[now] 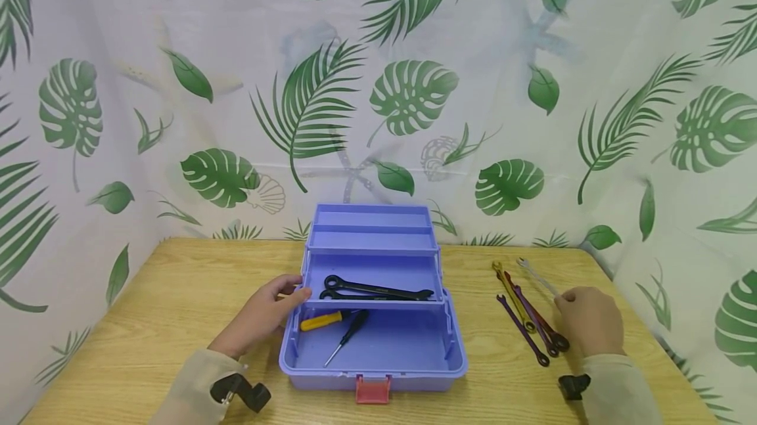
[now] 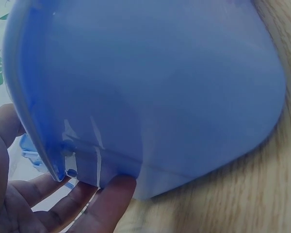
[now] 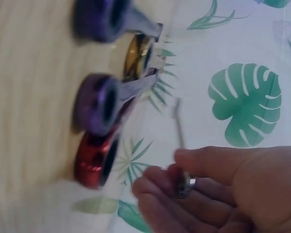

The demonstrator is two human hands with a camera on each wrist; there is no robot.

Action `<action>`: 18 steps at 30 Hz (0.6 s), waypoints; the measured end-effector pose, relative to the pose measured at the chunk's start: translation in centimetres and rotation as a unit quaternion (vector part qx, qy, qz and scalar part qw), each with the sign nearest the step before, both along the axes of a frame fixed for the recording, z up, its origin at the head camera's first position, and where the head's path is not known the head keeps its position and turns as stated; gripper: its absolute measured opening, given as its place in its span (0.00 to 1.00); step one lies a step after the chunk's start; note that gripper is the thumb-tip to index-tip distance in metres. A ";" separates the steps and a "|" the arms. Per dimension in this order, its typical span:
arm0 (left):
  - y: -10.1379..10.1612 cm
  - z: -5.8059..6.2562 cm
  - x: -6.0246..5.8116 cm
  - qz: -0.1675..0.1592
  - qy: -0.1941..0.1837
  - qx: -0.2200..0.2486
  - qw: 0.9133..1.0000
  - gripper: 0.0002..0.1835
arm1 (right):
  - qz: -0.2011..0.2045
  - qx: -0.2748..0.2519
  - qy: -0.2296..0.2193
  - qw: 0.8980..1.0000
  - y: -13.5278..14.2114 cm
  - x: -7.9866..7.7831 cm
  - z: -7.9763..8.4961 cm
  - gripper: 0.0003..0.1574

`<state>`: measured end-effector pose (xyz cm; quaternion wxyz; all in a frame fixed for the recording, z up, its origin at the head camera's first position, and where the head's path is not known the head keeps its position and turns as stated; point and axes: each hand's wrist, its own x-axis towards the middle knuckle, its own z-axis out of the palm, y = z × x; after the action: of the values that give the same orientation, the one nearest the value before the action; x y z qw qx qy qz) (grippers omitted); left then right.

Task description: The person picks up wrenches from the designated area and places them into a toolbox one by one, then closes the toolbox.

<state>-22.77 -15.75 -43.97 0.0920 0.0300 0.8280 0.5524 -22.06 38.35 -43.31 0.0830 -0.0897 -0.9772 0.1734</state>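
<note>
My left hand (image 1: 263,313) holds the left side of the blue-purple toolbox (image 1: 372,380), its thumb by the raised tray (image 1: 378,267). In the left wrist view its fingers (image 2: 114,199) lie against the toolbox's outer wall (image 2: 169,97). At the right, my right hand (image 1: 591,320) pinches a silver wrench (image 1: 537,275) between thumb and fingers, the shaft pointing up and away in the right wrist view. Beside that hand on the table lie a gold wrench (image 1: 513,293), a red wrench (image 3: 93,162) and two purple wrenches, one of them (image 1: 523,332) nearest the toolbox.
Black wrenches (image 1: 378,288) lie in the toolbox's middle tray. A yellow-handled screwdriver (image 1: 322,321) and a black-handled screwdriver (image 1: 353,330) sit in its bottom, above the red latch (image 1: 372,390). A leaf-patterned cloth (image 1: 378,169) hangs behind the wooden table (image 1: 136,333).
</note>
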 end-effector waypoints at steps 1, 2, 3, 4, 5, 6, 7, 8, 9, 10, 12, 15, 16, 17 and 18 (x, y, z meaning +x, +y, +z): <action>0.0 0.0 0.0 0.001 0.000 -0.001 1.000 0.32 | 0.000 -0.001 0.017 1.000 -0.2 0.0 0.1 0.18; 0.0 0.0 0.0 0.001 0.000 -0.002 1.000 0.32 | 0.002 0.000 0.039 0.999 -0.3 0.0 0.2 0.18; 0.0 0.1 0.0 0.001 0.000 -0.003 1.000 0.32 | 0.005 0.001 0.059 0.998 -0.5 0.0 0.3 0.18; 0.0 0.1 0.0 0.001 -0.001 -0.003 1.000 0.32 | 0.007 -0.001 0.078 0.997 -0.8 0.0 0.3 0.17; 0.0 0.1 0.0 0.002 -0.001 -0.004 1.000 0.32 | 0.009 -0.002 0.096 0.995 -1.1 -0.1 0.3 0.17; 0.0 0.1 0.0 0.002 -0.002 -0.003 1.000 0.32 | 0.011 -0.004 0.110 0.994 -1.5 -0.2 0.3 0.16; 0.0 0.0 0.0 0.001 -0.003 -0.003 1.000 0.32 | 0.015 -0.003 0.126 0.992 -1.8 -0.2 0.4 0.16; 0.0 0.0 0.0 0.002 -0.003 -0.003 1.000 0.32 | 0.018 -0.006 0.138 0.990 -2.2 -0.2 0.4 0.15; 0.0 0.0 -0.1 0.001 -0.003 -0.004 1.000 0.32 | 0.022 -0.009 0.151 0.988 -2.6 -0.3 0.5 0.15; 0.0 0.0 -0.1 0.002 -0.004 -0.004 1.000 0.32 | 0.026 -0.013 0.167 0.985 -3.0 -0.3 0.5 0.14; 0.0 -0.1 -0.1 0.001 -0.003 -0.005 1.000 0.32 | 0.041 -0.011 0.203 0.978 -3.6 -0.4 0.6 0.12; 0.0 0.0 -0.1 -0.001 -0.003 -0.003 1.000 0.32 | 0.070 0.002 0.263 0.962 -4.3 -0.5 0.7 0.09; 0.0 0.1 0.0 0.000 -0.003 -0.002 1.000 0.32 | 0.080 0.007 0.280 0.957 -4.5 -0.6 0.6 0.08; 0.0 0.1 0.0 -0.001 -0.003 -0.001 1.000 0.32 | 0.088 0.011 0.293 0.952 -4.6 -0.6 0.6 0.06; 0.0 0.1 0.0 -0.001 -0.003 0.001 1.000 0.32 | 0.096 0.014 0.305 0.947 -4.7 -0.6 0.7 0.06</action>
<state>-22.74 -15.79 -43.87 0.0945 0.0292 0.8274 0.5529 -22.68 33.61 -42.66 0.3608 0.0631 -0.9117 0.1862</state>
